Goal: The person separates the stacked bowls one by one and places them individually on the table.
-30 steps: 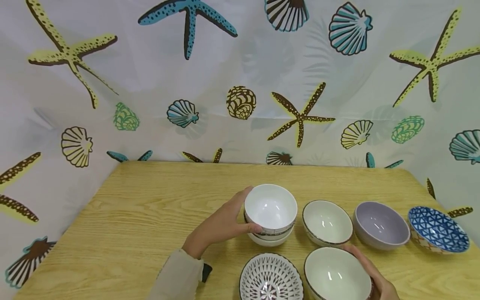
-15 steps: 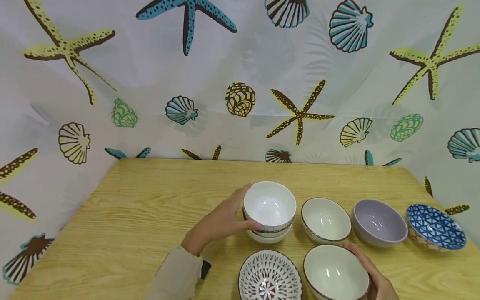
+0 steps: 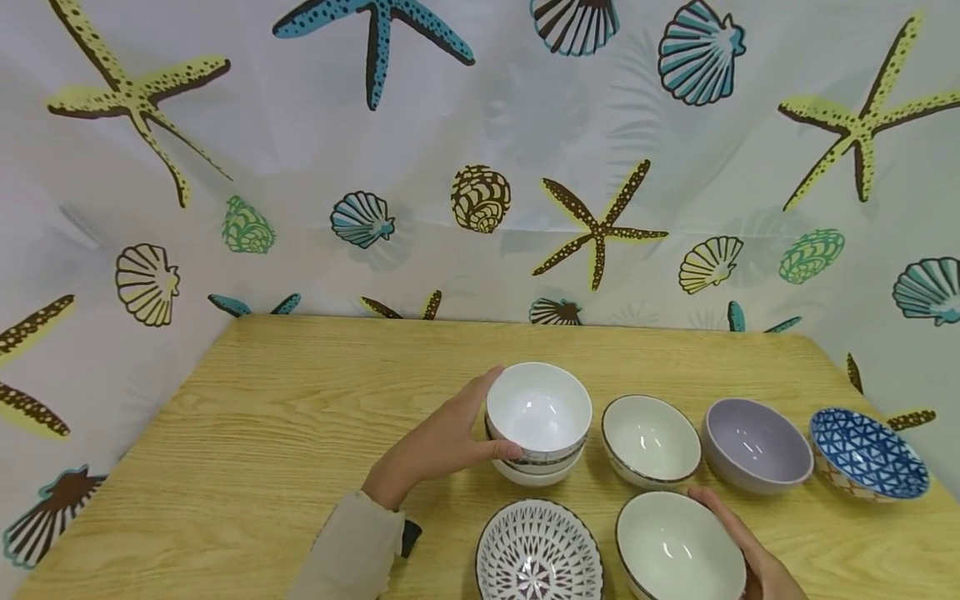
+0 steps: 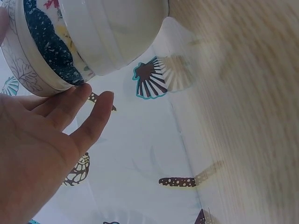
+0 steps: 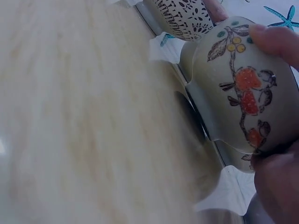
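Fingers and thumb hold a bowl on each side. In the head view, the left hand (image 3: 442, 442) grips the upper white bowl (image 3: 538, 408) of a stack from its left side, thumb against the near wall. Beneath it the lowest white bowl (image 3: 536, 477) shows. The right hand (image 3: 750, 542) holds the right side of a near cream bowl (image 3: 681, 546) with a dark rim, at the bottom of the view. Just left of that is a patterned bowl (image 3: 538, 550), white with dark marks. Behind the near cream bowl, running rightward from the stack, are a far cream bowl (image 3: 651, 440), a purple bowl (image 3: 757, 446) and a blue-and-white bowl (image 3: 870, 454), on a wood-grain table (image 3: 300, 400). Behind hangs a white cloth (image 3: 435, 150) printed with starfish and shells.

In the left wrist view, seen sideways, fingertips touch the stack's outside; a middle bowl (image 4: 46, 39) carries a speckled dark blue band and flowers.

In the right wrist view, digits press opposite sides of the near cream bowl, whose outer wall shows orange fruit on a branch. Whether its base touches the table cannot be told.
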Action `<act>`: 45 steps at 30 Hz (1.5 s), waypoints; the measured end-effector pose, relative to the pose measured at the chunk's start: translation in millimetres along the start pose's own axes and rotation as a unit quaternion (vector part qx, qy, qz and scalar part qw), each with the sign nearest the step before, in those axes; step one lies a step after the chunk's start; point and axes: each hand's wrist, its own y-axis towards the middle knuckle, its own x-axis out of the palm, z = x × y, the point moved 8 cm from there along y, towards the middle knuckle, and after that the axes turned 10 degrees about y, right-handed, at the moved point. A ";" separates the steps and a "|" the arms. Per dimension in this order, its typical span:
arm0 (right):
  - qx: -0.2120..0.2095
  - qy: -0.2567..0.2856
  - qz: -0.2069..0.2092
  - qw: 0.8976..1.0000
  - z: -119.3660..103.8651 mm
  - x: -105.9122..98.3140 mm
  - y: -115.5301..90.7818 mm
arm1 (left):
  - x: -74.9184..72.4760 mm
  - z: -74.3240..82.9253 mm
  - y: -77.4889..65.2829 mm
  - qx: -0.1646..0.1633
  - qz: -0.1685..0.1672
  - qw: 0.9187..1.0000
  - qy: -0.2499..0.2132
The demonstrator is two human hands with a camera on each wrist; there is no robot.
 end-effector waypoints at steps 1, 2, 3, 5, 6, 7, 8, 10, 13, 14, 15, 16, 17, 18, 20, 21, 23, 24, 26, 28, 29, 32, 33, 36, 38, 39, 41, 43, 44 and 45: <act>0.000 0.006 -0.007 1.000 0.7 0.3 -0.3 | -0.4 0.3 -0.1 0.001 0.000 1.000 -0.001; -0.003 0.009 -0.014 1.000 0.8 1.0 -0.4 | -0.7 0.5 -0.1 0.002 0.001 1.000 -0.001; -0.006 0.011 -0.019 1.000 0.6 1.8 -0.5 | -0.9 0.6 0.0 0.004 0.002 1.000 -0.003; -0.017 0.010 -0.033 0.999 -0.6 4.3 -0.6 | -1.1 0.8 0.5 0.007 0.003 1.000 -0.005; -0.021 0.014 -0.037 0.999 -1.3 5.3 -0.4 | -1.2 0.7 0.6 0.007 0.003 1.000 -0.005; -0.023 0.018 -0.039 0.999 -1.5 5.8 -0.3 | -1.0 0.5 0.8 0.008 0.003 1.000 -0.005; -0.026 0.017 -0.041 0.999 -2.0 6.1 -0.1 | -1.1 0.6 0.9 0.008 0.003 1.000 -0.005; -0.027 0.024 -0.043 0.998 -1.7 5.8 0.0 | -1.1 0.6 1.0 0.009 0.003 1.000 -0.004; -0.022 0.036 -0.047 0.998 0.8 3.5 -0.8 | -1.1 1.2 0.7 0.009 0.001 1.000 -0.005; -0.019 0.032 -0.045 0.998 1.9 2.1 -1.3 | -1.0 1.3 0.7 0.008 0.001 1.000 -0.006; -0.013 0.030 -0.041 0.999 3.2 0.3 -1.8 | -0.7 1.4 0.7 0.007 -0.001 1.000 -0.007; -0.004 0.026 -0.036 0.999 4.4 -1.9 -2.1 | -0.7 1.4 0.3 0.006 -0.001 1.000 -0.008; 0.001 0.017 -0.028 0.999 4.7 -3.9 -2.2 | -0.5 1.1 0.3 0.005 -0.002 1.000 -0.010; 0.001 0.005 -0.022 1.000 4.4 -5.7 -2.1 | -0.4 0.9 0.3 0.005 -0.002 1.000 -0.010; -0.007 -0.028 -0.015 0.999 0.9 -8.9 -1.2 | -0.3 0.8 0.5 0.006 0.000 1.000 -0.010; -0.016 -0.045 -0.014 0.999 -1.7 -9.4 -0.5 | -0.3 0.7 0.5 0.006 0.000 1.000 -0.009; -0.036 -0.074 -0.015 0.996 -7.9 -9.5 0.9 | -0.7 0.9 0.3 0.007 0.001 1.000 -0.008; -0.052 -0.089 -0.020 0.994 -11.7 -8.4 1.9 | -0.7 1.0 0.3 0.007 0.001 1.000 -0.008; -0.077 -0.110 -0.028 0.991 -18.8 -5.5 3.6 | -0.7 1.0 0.2 0.006 0.000 1.000 -0.008; -0.072 -0.128 -0.013 0.989 -28.6 0.3 6.4 | -0.8 1.0 0.0 0.006 -0.001 1.000 -0.007; -0.069 -0.141 -0.005 0.988 -33.8 3.0 8.0 | -0.7 0.9 0.1 0.006 -0.001 1.000 -0.007; -0.024 -0.170 0.034 0.984 -48.3 10.7 13.3 | -0.8 0.6 0.5 0.006 -0.001 1.000 -0.004; -0.005 -0.180 0.047 0.982 -53.0 13.5 15.5 | -1.0 0.7 0.7 0.007 0.000 1.000 -0.003; -0.006 -0.206 0.050 0.977 -67.7 22.9 24.1 | -1.1 0.4 1.1 0.007 0.001 1.000 -0.001; -0.034 -0.216 0.038 0.975 -79.2 31.8 31.4 | -0.8 0.1 1.3 0.006 -0.001 1.000 -0.001; -0.047 -0.220 0.032 0.974 -84.4 36.1 35.0 | -0.7 0.0 1.4 0.005 -0.001 1.000 -0.001; -0.076 -0.224 0.022 0.971 -93.8 43.5 41.9 | -0.4 -0.4 1.3 0.002 -0.001 1.000 0.000; -0.095 -0.231 0.017 0.968 -100.4 49.4 48.0 | -0.2 -0.7 1.2 0.000 0.000 1.000 0.000; -0.101 -0.236 0.018 0.966 -103.0 51.5 51.1 | 0.0 -0.9 1.4 0.000 0.001 1.000 -0.002; -0.104 -0.243 0.019 0.964 -105.2 53.4 54.0 | 0.2 -1.1 1.1 -0.001 0.000 1.000 -0.003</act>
